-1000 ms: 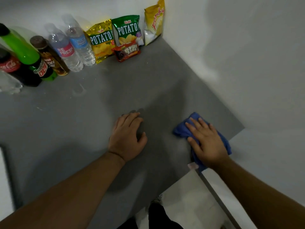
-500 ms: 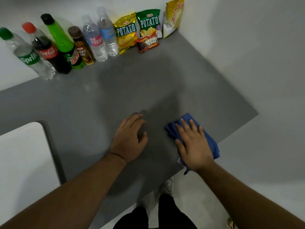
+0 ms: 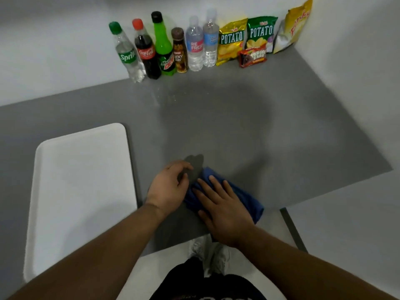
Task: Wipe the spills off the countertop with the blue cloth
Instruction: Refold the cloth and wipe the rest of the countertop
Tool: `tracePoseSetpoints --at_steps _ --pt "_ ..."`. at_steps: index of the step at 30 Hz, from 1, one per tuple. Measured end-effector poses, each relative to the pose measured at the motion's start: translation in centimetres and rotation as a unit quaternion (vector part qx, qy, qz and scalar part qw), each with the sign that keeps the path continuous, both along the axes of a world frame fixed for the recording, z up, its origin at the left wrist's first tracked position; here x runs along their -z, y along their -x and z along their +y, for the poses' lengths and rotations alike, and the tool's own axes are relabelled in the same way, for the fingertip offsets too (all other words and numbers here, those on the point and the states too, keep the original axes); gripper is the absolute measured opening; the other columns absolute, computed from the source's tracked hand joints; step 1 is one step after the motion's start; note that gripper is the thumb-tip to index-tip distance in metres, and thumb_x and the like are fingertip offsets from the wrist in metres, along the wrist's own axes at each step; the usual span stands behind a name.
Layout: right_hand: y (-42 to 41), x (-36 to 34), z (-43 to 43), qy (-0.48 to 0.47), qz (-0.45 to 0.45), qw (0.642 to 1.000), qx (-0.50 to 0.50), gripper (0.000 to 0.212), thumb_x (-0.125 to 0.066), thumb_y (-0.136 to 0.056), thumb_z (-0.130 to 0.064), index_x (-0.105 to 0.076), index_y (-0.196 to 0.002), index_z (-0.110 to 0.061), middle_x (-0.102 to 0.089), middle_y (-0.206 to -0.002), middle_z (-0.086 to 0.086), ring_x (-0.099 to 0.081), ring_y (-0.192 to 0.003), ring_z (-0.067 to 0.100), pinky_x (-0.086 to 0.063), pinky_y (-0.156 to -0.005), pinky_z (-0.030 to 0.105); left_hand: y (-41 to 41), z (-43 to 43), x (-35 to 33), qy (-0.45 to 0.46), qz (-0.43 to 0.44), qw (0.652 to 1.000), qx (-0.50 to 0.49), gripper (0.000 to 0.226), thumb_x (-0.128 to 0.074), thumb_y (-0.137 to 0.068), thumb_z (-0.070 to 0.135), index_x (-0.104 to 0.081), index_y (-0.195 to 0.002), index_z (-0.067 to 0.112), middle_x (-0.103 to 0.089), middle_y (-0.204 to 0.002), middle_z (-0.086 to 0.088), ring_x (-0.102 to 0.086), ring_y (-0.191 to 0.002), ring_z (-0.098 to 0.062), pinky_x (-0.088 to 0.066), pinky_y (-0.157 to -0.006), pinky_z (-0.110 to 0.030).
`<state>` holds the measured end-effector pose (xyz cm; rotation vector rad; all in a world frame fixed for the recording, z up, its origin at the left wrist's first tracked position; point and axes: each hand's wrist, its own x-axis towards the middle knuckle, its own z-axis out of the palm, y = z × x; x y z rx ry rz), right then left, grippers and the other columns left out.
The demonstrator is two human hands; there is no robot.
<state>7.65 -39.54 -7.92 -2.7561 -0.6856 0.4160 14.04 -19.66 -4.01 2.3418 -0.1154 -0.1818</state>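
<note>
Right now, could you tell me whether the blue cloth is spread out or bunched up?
Bunched up: the cloth sits as a thick folded wad under the flat right hand, not laid out flat.

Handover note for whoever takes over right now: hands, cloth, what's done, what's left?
Right hand: flat, palm down on the blue cloth, near the countertop's front edge.
Left hand: resting on the counter beside the cloth, holding nothing.
Done: cannot tell from this view.
Left: wet droplets show in front of the bottles; wipe there. White tray sits on the left.
</note>
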Motion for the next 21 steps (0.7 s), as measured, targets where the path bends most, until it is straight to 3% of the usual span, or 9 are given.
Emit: tracePoseSetpoints --at_steps 3,7,8,10,13,15,17,19,21 --pt "0.8 -0.1 2.5 -0.011 0.0 0.995 -0.103 0.061 -0.021 -0.107 -0.053 -0.014 -0.164 -0.031 0.001 -0.172 -0.008 0.019 -0.157 0.019 0.015 -0.126 0.045 1.0 1.0 -0.8 0.035 0.06 0.997 -0.04 0.025 -0.055 -0.1 0.014 -0.068 -0.111 0.033 -0.07 -0.109 0.007 -0.066 -0.095 -0.008 -0.053 -0.085 -0.019" --pt "0.2 -1.5 2.1 -0.105 0.047 0.978 -0.175 0.055 -0.029 -0.109 -0.047 -0.027 -0.162 -0.031 -0.014 -0.171 -0.01 0.01 -0.158 0.014 0.014 -0.126 0.038 1.7 2.0 -1.4 0.019 0.111 0.994 -0.012 0.025 -0.055 -0.101 0.011 -0.071 -0.116 0.024 -0.071 -0.114 0.007 -0.065 -0.105 -0.007 -0.047 -0.095 -0.016" --pt "0.1 -2.1 1.4 -0.15 0.056 0.974 -0.161 0.05 -0.036 -0.11 -0.04 -0.036 -0.159 -0.028 -0.025 -0.169 -0.008 -0.001 -0.158 0.014 0.007 -0.127 0.035 1.8 2.1 -1.4 0.016 0.121 0.993 -0.003 0.025 -0.057 -0.1 0.011 -0.071 -0.118 0.022 -0.071 -0.117 0.006 -0.064 -0.108 -0.007 -0.046 -0.098 -0.017" --pt "-0.1 -3.0 -0.6 -0.199 0.002 0.975 -0.1 0.043 -0.053 -0.107 -0.023 -0.053 -0.149 -0.017 -0.048 -0.158 0.002 -0.034 -0.151 0.02 -0.022 -0.126 0.035 1.9 2.4 -1.5 -0.01 0.129 0.991 0.029 0.027 -0.062 -0.098 0.015 -0.07 -0.123 0.021 -0.069 -0.118 0.005 -0.063 -0.107 -0.007 -0.046 -0.1 -0.018" --pt "-0.1 -3.4 -3.0 -0.163 -0.097 0.981 0.028 0.046 -0.076 -0.089 -0.007 -0.065 -0.134 -0.005 -0.067 -0.133 0.013 -0.065 -0.119 0.032 -0.049 -0.107 0.038 1.8 2.7 -1.6 -0.095 0.133 0.981 0.107 0.033 -0.071 -0.092 0.025 -0.069 -0.125 0.022 -0.069 -0.113 0.003 -0.064 -0.098 -0.012 -0.051 -0.096 -0.025" --pt "-0.3 -3.4 -3.7 -0.126 -0.088 0.986 0.067 0.047 -0.084 -0.08 -0.005 -0.069 -0.125 0.0 -0.071 -0.12 0.017 -0.069 -0.106 0.037 -0.055 -0.098 0.042 1.7 2.9 -1.7 -0.145 0.142 0.968 0.146 0.03 -0.071 -0.091 0.03 -0.07 -0.12 0.022 -0.068 -0.113 0.001 -0.063 -0.1 -0.016 -0.051 -0.093 -0.028" --pt "-0.8 -3.7 -3.7 -0.103 -0.062 0.991 0.06 0.031 -0.082 -0.081 -0.004 -0.074 -0.111 -0.002 -0.073 -0.103 0.015 -0.069 -0.091 0.037 -0.06 -0.082 0.044 1.7 3.1 -1.9 -0.151 0.142 0.965 0.162 0.021 -0.07 -0.092 0.028 -0.071 -0.112 0.021 -0.067 -0.111 0.0 -0.063 -0.099 -0.017 -0.05 -0.09 -0.028" --pt "-1.5 -4.5 -3.4 -0.093 -0.04 0.993 0.06 0.015 -0.076 -0.086 -0.003 -0.075 -0.101 -0.005 -0.069 -0.092 0.012 -0.066 -0.083 0.035 -0.054 -0.074 0.038 1.6 3.4 -2.6 -0.137 0.136 0.967 0.169 0.014 -0.068 -0.093 0.023 -0.07 -0.106 0.02 -0.066 -0.109 0.0 -0.062 -0.098 -0.018 -0.049 -0.09 -0.029" --pt "-2.4 -5.7 -3.0 -0.098 -0.001 0.991 0.095 0.011 -0.069 -0.093 -0.011 -0.073 -0.103 -0.011 -0.064 -0.096 0.004 -0.061 -0.088 0.026 -0.045 -0.077 0.032 1.4 3.8 -3.9 -0.112 0.126 0.972 0.161 0.011 -0.066 -0.094 0.019 -0.068 -0.105 0.018 -0.066 -0.106 0.0 -0.062 -0.096 -0.017 -0.048 -0.088 -0.029"
